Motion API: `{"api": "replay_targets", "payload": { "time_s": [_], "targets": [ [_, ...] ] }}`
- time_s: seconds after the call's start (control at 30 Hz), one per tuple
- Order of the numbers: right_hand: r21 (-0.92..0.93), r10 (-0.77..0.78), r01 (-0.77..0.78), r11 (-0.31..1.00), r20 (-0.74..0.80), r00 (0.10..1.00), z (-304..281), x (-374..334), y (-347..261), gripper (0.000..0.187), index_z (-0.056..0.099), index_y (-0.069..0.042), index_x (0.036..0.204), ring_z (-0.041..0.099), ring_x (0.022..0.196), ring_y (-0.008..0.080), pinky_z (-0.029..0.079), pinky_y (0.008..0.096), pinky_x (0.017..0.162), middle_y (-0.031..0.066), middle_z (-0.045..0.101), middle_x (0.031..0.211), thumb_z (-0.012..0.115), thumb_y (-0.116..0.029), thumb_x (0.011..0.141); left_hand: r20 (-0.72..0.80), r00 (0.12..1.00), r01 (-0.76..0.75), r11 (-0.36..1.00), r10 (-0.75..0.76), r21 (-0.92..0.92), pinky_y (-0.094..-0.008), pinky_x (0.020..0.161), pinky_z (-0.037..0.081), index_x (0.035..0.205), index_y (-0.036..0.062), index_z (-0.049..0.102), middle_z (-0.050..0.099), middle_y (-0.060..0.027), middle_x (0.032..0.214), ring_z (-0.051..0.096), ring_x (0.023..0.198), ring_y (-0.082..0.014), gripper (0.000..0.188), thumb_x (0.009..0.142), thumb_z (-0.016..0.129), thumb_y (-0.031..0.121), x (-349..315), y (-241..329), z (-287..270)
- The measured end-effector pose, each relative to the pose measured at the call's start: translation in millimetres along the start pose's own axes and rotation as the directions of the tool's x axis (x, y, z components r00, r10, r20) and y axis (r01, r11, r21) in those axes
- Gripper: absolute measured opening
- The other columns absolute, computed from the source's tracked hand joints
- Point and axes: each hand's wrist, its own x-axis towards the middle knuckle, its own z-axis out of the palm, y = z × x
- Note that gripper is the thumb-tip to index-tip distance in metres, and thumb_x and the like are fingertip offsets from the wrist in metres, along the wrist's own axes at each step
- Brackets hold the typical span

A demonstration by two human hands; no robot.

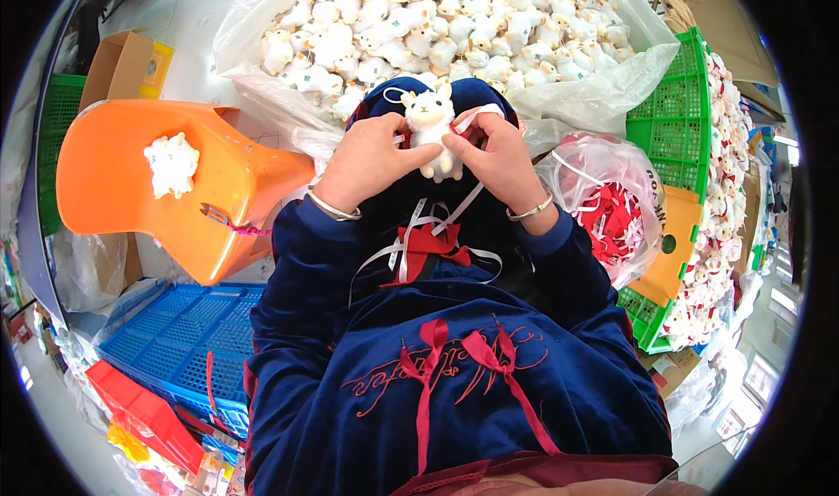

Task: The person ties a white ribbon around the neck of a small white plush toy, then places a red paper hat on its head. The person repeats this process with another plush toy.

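A small white plush alpaca (430,118) stands upright between my two hands, its face toward me, above my lap. My left hand (371,157) is closed on its left side, thumb across the lower body. From the other side my right hand (498,153) pinches it, with a white ribbon (476,118) running over the fingers. Bits of red cloth show beside the toy at both hands; the rest of that cloth is hidden. On my lap lie several red cloth pieces (428,249) with white ribbons.
Ahead, a big clear plastic bag (253,55) is full of white plush toys. At left, an orange chair (105,146) carries one plush toy (172,165) and thread snips (214,214). A blue crate (175,339) is below it. Rightward are a bag of red pieces (612,221) and a green crate (682,120).
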Motion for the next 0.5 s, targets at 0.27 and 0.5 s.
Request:
{"api": "replay_targets", "payload": {
  "time_s": [0.27, 0.5],
  "targets": [
    [-0.103, -0.006, 0.005, 0.995, -0.01, 1.0, 0, 2, -4, 0.026, 0.068, 0.005, 0.094, 0.065, 0.071, 0.0195, 0.052, 0.0313, 0.066, 0.0129, 0.067, 0.081, 0.076, -0.019, 0.086, -0.024, 1.0, -0.017, 0.976, 0.012, -0.217, -0.033, 0.074, 0.055, 0.098, -0.0052, 0.072, 0.074, -0.0178, 0.087, 0.072, 0.079, -0.0234, 0.035, 0.084, 0.076, 0.027, 0, -19, 4],
    [-0.014, 0.008, -0.008, 1.0, -0.015, 1.0, 1, 2, 5, 0.025, 0.069, 0.004, 0.095, 0.064, 0.07, 0.0181, 0.051, 0.0301, 0.065, 0.0122, 0.068, 0.081, 0.076, -0.018, 0.086, -0.054, 0.998, 0.009, 0.928, -0.031, -0.373, -0.027, 0.068, 0.052, 0.094, -0.0038, 0.071, 0.072, -0.0102, 0.081, 0.066, 0.072, -0.0122, 0.025, 0.086, 0.076, 0.019, -1, -25, 21]
  ]
}}
